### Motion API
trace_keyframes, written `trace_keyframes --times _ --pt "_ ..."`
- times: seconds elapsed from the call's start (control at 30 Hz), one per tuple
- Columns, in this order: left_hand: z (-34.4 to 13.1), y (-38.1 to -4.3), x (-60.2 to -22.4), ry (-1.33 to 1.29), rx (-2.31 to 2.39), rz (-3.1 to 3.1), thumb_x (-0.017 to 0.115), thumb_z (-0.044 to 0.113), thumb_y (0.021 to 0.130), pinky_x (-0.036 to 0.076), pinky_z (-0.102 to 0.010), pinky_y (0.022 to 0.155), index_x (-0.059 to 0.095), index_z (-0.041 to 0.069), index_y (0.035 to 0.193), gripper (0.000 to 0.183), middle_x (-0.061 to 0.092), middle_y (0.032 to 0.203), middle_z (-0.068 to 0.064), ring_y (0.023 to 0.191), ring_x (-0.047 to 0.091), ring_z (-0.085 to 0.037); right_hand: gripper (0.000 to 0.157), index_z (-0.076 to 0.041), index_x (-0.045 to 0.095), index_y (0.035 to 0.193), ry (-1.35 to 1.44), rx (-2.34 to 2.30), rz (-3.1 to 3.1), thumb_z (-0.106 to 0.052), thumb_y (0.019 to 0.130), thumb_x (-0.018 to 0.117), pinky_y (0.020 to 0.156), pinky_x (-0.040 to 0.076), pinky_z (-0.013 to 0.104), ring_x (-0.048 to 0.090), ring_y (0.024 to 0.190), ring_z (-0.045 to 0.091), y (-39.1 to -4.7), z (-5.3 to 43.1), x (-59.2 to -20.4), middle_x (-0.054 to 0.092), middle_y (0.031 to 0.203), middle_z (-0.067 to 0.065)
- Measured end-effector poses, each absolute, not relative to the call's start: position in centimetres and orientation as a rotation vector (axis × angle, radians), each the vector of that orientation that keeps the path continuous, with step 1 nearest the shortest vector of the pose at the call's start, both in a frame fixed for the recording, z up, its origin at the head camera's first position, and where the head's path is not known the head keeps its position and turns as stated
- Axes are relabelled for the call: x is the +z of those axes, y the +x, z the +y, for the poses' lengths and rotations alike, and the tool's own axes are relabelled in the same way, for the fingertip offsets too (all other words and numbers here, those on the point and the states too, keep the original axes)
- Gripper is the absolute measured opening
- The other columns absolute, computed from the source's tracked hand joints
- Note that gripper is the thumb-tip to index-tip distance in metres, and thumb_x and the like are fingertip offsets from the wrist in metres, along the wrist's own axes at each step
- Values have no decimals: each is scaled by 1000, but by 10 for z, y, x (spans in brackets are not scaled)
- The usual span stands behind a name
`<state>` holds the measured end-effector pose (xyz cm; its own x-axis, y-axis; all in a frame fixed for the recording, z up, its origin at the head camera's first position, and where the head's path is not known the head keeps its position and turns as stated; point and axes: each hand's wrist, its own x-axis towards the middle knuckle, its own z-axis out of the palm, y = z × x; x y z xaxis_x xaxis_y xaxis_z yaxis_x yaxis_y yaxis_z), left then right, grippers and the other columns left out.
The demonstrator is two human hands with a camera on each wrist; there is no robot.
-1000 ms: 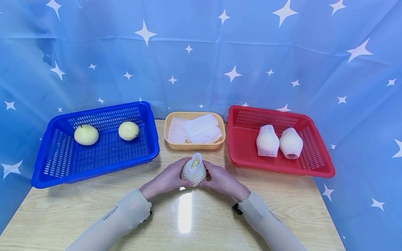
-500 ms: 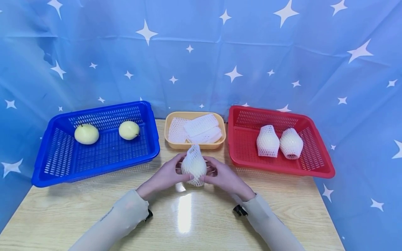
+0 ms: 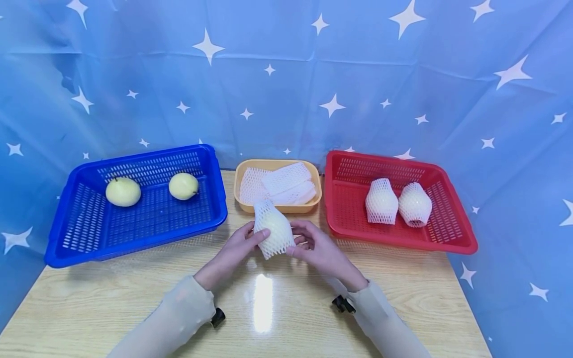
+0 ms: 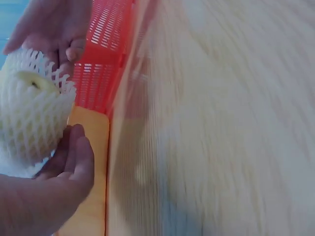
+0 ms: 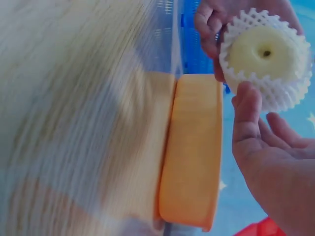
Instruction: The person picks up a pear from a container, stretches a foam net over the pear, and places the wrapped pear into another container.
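Observation:
In the head view, a pear in a white foam net sleeve point(image 3: 274, 231) is held tilted over the table. My left hand point(image 3: 235, 253) grips its left side, thumb across the front. My right hand point(image 3: 320, 253) is at its right side, fingers relaxed and the thumb tip right at the sleeve's lower edge. The right wrist view shows the bare bottom of the pear point(image 5: 263, 51) within the ragged opening of the net. From the left wrist, the right palm point(image 4: 56, 29) shows beyond the sleeved pear point(image 4: 29, 113), with the left fingers point(image 4: 74, 157) curled beneath it.
Two bare pears point(image 3: 123, 192) lie in the blue basket point(image 3: 134, 238) on the left. Behind the hands, a yellow tray point(image 3: 279, 209) holds several foam net sleeves point(image 3: 286, 179). Two sleeved pears point(image 3: 382, 201) lie in the red basket point(image 3: 349, 199) on the right. A starry curtain point(image 3: 286, 74) hangs behind.
The sleeved pear has risen and turned, its narrow net end now leaning left and its open end toward the lower right. The right hand's grip has loosened while the left hand keeps hold.

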<state>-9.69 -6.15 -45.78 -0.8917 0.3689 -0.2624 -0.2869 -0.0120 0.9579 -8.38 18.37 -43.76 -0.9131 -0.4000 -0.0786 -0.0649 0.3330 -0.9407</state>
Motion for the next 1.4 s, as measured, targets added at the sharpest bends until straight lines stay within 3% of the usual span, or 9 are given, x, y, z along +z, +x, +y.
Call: trace_keyframes --times 0.27,0.5,0.77,0.87,1.13,1.4 --pt "-58 -93 -455 31 2133 1485 50 33 109 55 -33 94 35 -6 151 59 66 123 -10 109 67 -17 65 -18 51 144 -505 -1524 2446 -22 88 85 95 56 46 63 114 23 -78 180 -439 60 138 2" --pt "-56 -91 -452 35 2142 1469 48 31 110 53 -31 91 34 -6 152 58 65 117 -7 105 64 -16 50 -11 60 132 -761 -1603 2653 -6 87 82 90 59 46 66 110 30 -79 178 -443 62 129 6" --pt "-51 -90 -449 51 2166 1428 50 28 109 47 -35 105 28 -5 156 62 56 136 -14 118 59 -18 23 -10 70 112 -912 -1568 2867 -1 92 74 87 58 34 64 101 19 -78 175 -441 68 112 1" --pt "-51 -90 -451 35 2193 1428 54 26 107 45 -36 109 29 -5 156 62 53 139 -16 122 58 -19 19 -10 72 109 -917 -1553 2897 -1 92 74 85 58 35 64 99 14 -78 174 -439 70 108 -1" --pt "-51 -92 -451 -30 2250 1487 59 25 106 48 -33 105 36 0 153 58 54 138 -16 120 58 -21 17 -11 73 106 -1086 -1505 2842 -1 92 74 76 58 33 66 93 13 -74 171 -440 70 102 -1" --pt "-53 -92 -448 20 2180 1617 67 23 100 48 -35 106 31 7 157 69 50 147 -17 127 55 -25 20 -10 69 113 -796 -1708 2638 -9 94 72 91 56 44 62 107 21 -72 176 -442 67 113 8"
